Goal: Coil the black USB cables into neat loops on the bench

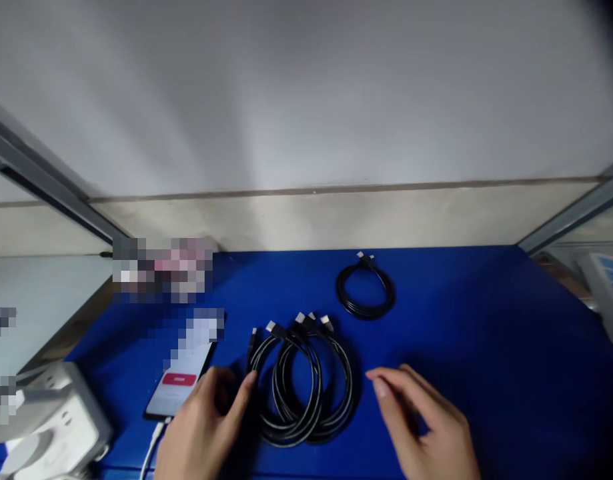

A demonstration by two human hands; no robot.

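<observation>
Loosely coiled black cables [320, 393] with silver plug ends lie overlapping on a blue table, between my two hands. At their left side is my left hand [201, 423], fingers curled and thumb held apart from them. Its thumb tip is close to the left edge of the coils; whether it touches them I cannot tell. To the right of the coils, my right hand [426, 423] is raised just off them, thumb and index fingertips together with nothing visible between. A separate black cable coil [366, 312] lies farther back, its plugs pointing away from me.
A phone [179, 393] with a lit screen and a white charging cable [152, 448] lies left of my left hand. A white device [61, 420] stands at the lower left. Metal frame posts [51, 183] flank the blue tabletop [461, 293], with a pale wall behind.
</observation>
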